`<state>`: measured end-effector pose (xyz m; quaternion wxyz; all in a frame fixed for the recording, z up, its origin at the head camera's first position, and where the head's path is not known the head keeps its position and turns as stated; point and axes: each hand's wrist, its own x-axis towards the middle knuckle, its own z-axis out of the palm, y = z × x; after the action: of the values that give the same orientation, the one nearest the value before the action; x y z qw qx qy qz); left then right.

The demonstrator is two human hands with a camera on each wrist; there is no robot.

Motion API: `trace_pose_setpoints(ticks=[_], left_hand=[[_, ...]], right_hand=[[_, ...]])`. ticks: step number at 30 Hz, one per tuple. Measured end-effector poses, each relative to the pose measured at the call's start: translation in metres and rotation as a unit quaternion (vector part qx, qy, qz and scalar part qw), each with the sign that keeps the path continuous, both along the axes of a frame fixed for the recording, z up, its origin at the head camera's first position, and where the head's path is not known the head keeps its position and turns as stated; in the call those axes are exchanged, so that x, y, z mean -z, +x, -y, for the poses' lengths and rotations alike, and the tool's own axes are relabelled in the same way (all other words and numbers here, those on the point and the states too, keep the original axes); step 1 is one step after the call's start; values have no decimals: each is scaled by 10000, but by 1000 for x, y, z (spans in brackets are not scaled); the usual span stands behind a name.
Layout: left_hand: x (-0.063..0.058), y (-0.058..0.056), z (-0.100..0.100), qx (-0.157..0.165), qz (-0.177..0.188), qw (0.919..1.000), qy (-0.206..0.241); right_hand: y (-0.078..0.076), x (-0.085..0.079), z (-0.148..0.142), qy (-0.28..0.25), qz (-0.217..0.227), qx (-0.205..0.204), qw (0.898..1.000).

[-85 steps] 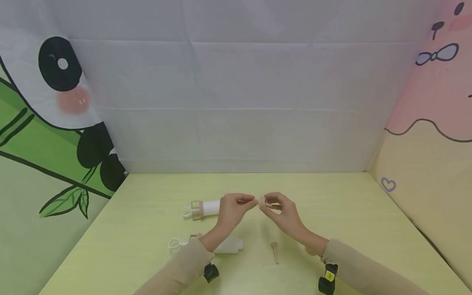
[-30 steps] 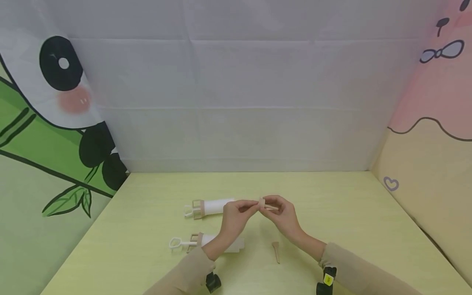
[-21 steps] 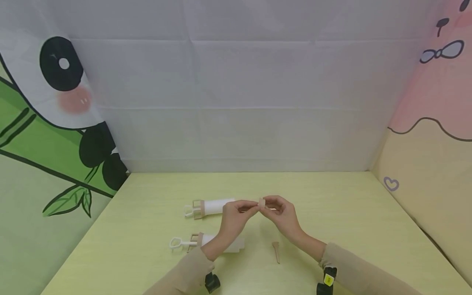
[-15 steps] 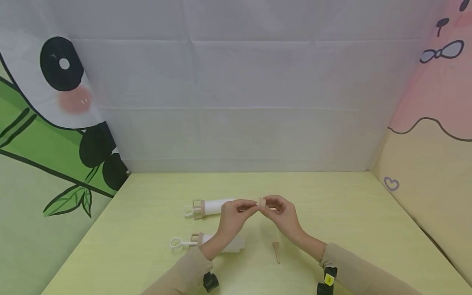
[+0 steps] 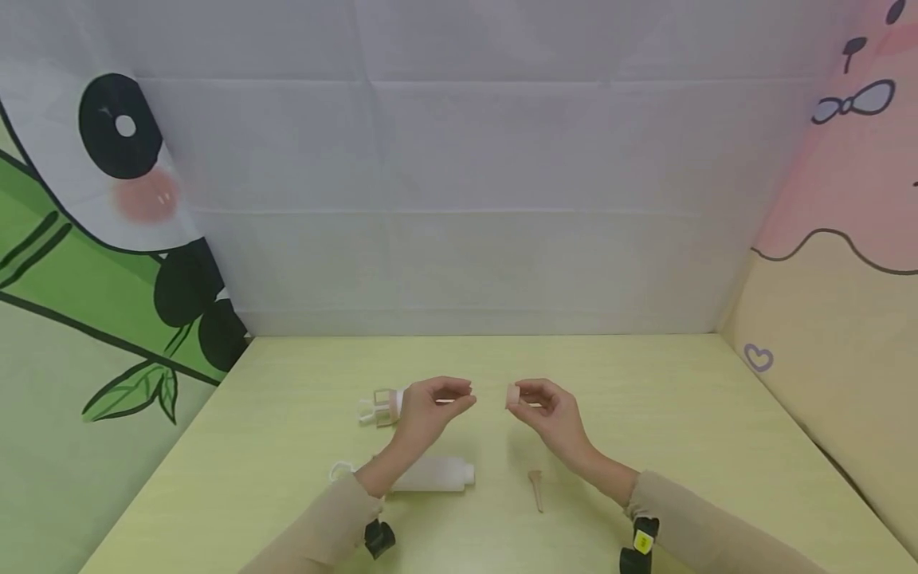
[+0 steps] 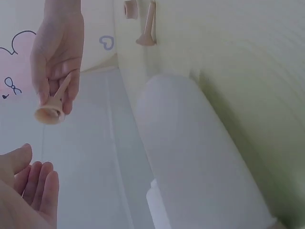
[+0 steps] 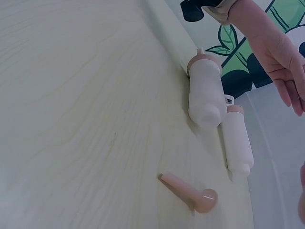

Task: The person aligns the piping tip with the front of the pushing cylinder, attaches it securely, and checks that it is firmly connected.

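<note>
My right hand pinches a beige, funnel-shaped nozzle by its thin spout, wide mouth facing left, above the table. My left hand is apart from it, fingers loosely bent and holding nothing. Below the hands lies a second beige nozzle, its flared end pointing away from me. Left of it, partly behind the left wrist, is a white syringe-like tube with a ring handle. Farther back, another such tube with a pinkish collar is largely covered by the left hand in the head view.
A small beige ring-shaped cap rests near the loose nozzle in the left wrist view. The yellow tabletop meets a pale back wall, with cartoon-printed panels on both sides.
Earlier both hands met at the beige nozzle. My left hand has let go and moved left, fingers parting. The right hand keeps the nozzle in nearly the same place.
</note>
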<state>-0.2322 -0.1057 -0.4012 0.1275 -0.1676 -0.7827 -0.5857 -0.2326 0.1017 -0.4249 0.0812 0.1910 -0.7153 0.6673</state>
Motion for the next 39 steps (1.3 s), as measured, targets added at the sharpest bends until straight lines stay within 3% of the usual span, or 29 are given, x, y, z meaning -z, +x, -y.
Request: trace_pose_setpoints(ticks=[5,10,19,23,30,36,39], left_hand=[[-7,-6,29,-47,374,9979,-529],[-7,-18,63,-74,838,9891,-1205],[6,-38,107,51,652,9761,-2071],[12,-42,116,-44,543,9673,-2476],[20,-50,122,-39,580,9396,-3373],[26,-53,123,136,464,9348,-3517],[29,-55,123,204,548,9370,-3443]], right_hand=[[0,0,-3,13,-46,10,10000],[0,-3,-5,40,81,92,9999],[12,-21,-1,192,203,137,9995],[14,-24,0,259,262,145,9992],[14,-22,1,235,331,184,9990],[14,-20,1,217,310,184,9991],[14,-20,1,237,291,161,9992]])
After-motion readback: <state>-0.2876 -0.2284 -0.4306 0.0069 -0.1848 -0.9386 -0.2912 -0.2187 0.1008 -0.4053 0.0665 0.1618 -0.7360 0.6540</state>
